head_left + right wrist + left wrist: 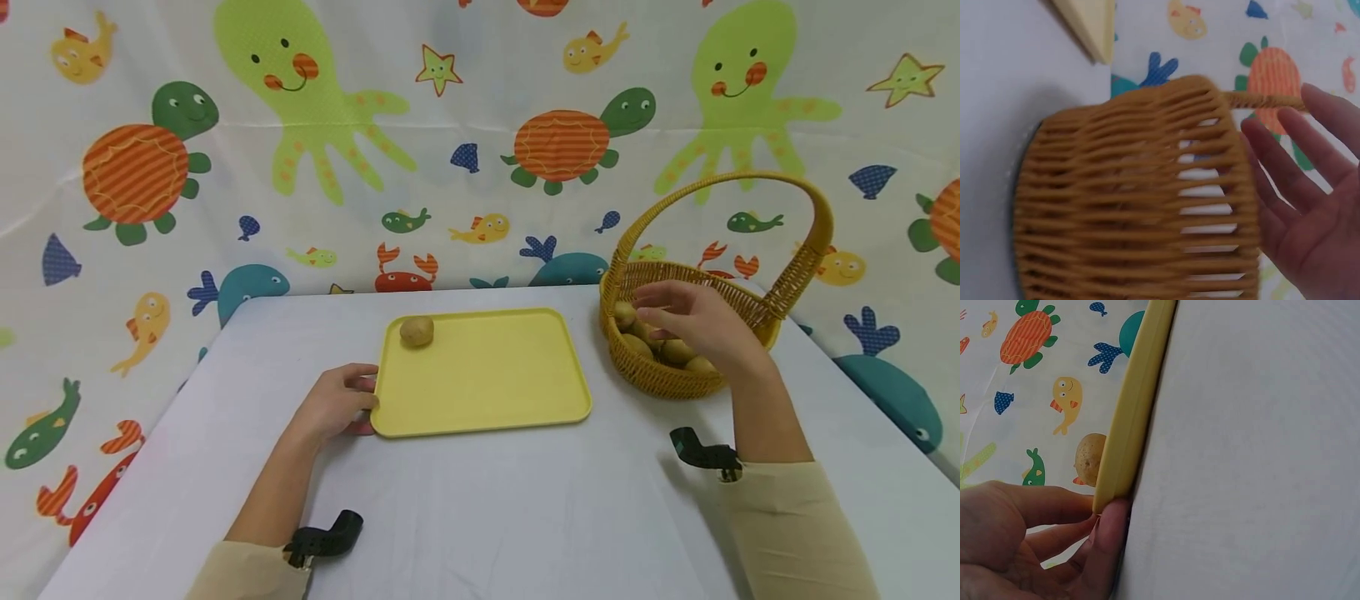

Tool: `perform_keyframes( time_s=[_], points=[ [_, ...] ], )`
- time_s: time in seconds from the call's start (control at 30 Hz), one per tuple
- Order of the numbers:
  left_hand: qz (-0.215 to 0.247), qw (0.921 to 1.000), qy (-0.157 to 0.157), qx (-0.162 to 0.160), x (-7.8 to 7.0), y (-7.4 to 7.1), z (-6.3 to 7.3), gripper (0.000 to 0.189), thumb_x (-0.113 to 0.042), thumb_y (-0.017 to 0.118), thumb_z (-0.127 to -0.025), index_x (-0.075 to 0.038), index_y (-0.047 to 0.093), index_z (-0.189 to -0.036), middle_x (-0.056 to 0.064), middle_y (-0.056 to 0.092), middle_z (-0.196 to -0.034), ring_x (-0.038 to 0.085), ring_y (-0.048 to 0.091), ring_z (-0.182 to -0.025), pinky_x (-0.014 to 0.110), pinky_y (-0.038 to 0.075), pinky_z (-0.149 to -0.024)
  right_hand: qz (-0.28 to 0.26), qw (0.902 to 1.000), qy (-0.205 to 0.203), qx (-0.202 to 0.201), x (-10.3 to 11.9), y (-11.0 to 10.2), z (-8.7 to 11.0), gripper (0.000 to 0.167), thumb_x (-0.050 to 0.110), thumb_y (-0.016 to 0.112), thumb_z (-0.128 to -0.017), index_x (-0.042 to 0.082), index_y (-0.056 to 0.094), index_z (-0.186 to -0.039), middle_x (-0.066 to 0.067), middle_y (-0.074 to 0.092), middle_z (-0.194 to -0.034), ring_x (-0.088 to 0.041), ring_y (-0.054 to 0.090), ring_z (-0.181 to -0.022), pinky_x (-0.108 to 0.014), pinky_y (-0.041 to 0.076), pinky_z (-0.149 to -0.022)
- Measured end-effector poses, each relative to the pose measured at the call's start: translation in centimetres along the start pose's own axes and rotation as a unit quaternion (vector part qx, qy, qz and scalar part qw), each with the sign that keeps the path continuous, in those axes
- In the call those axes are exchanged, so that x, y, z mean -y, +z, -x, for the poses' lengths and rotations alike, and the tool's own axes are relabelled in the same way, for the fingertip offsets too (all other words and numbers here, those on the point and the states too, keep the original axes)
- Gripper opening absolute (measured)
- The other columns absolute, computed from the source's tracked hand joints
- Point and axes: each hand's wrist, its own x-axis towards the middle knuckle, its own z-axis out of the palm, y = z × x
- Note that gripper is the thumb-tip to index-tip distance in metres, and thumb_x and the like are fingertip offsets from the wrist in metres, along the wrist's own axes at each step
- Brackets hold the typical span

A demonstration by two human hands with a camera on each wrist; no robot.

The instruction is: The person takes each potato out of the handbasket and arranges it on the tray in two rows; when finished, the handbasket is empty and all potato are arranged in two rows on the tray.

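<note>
A yellow tray (480,392) lies on the table, with one potato (417,332) in its far left corner. My left hand (339,402) grips the tray's left edge, thumb and fingers meeting at the rim (1124,425) in the left wrist view. Over the wicker basket (667,385) hangs my right hand (693,321), fingers extended and holding nothing. Several potatoes (678,352) sit inside the basket, partly hidden by that hand. From the right wrist, the woven side (1129,200) of the basket covers its contents.
The basket's tall arched handle (720,177) rises behind and over the right hand. White cloth (510,508) covers the table. A curtain (465,75) printed with sea animals hangs along the back and sides.
</note>
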Motion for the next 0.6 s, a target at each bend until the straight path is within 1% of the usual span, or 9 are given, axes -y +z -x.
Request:
perform_keyframes(
  time_s=[0.07,0.17,0.27,0.37,0.47,0.6],
  points=[
    [0.002,1.0000,0.000,0.000,0.0,-0.1,0.1,0.061,-0.003,0.060,-0.096,-0.006,0.044,-0.154,0.020,0.051,-0.135,0.027,0.062,-0.100,0.033,0.064,-0.071,0.023,0.9994,0.010,0.023,-0.5,-0.1,-0.2,0.051,0.040,0.064,-0.102,0.014,0.055,-0.146,-0.015,0.061,-0.143,-0.030,0.063,-0.118,-0.036,0.057,-0.094],
    [0.002,1.0000,0.000,0.000,-0.1,-0.2,0.2,0.061,-0.003,0.060,-0.096,-0.005,0.043,-0.155,0.020,0.050,-0.135,0.028,0.062,-0.101,0.033,0.064,-0.071,0.051,0.9976,0.020,0.043,-1.2,-0.2,-0.5,0.050,0.038,0.065,-0.101,0.015,0.056,-0.145,-0.015,0.060,-0.144,-0.034,0.058,-0.126,-0.045,0.053,-0.101],
    [0.001,1.0000,0.000,-0.003,-0.2,-0.3,0.3,0.061,-0.003,0.061,-0.096,-0.005,0.043,-0.155,0.021,0.050,-0.135,0.028,0.061,-0.102,0.033,0.064,-0.071,0.079,0.9954,0.010,0.053,-1.7,0.0,-0.8,0.048,0.033,0.068,-0.100,0.013,0.059,-0.143,-0.018,0.060,-0.143,-0.037,0.056,-0.129,-0.051,0.051,-0.105],
    [0.001,1.0000,0.001,-0.004,-0.1,-0.4,0.4,0.061,-0.003,0.060,-0.096,-0.004,0.043,-0.154,0.021,0.050,-0.135,0.028,0.061,-0.101,0.033,0.064,-0.071,0.107,0.9924,-0.004,0.062,-2.0,0.3,-1.1,0.045,0.027,0.068,-0.099,0.009,0.061,-0.141,-0.021,0.060,-0.141,-0.040,0.057,-0.128,-0.055,0.052,-0.105],
    [0.003,1.0000,0.001,-0.003,0.1,-0.3,0.2,0.061,-0.002,0.060,-0.095,-0.005,0.044,-0.154,0.021,0.050,-0.135,0.028,0.062,-0.101,0.033,0.064,-0.071,0.116,0.9907,-0.011,0.070,-2.3,0.6,-1.2,0.044,0.021,0.068,-0.099,0.007,0.061,-0.140,-0.024,0.060,-0.142,-0.043,0.057,-0.129,-0.058,0.051,-0.106],
    [0.006,1.0000,-0.001,-0.003,0.1,-0.2,0.0,0.061,-0.002,0.060,-0.096,-0.006,0.044,-0.154,0.020,0.050,-0.136,0.028,0.061,-0.102,0.033,0.064,-0.072,0.115,0.9907,-0.007,0.073,-2.4,0.7,-1.4,0.044,0.015,0.067,-0.098,0.006,0.061,-0.141,-0.026,0.059,-0.142,-0.045,0.056,-0.132,-0.060,0.049,-0.108]
  ],
)
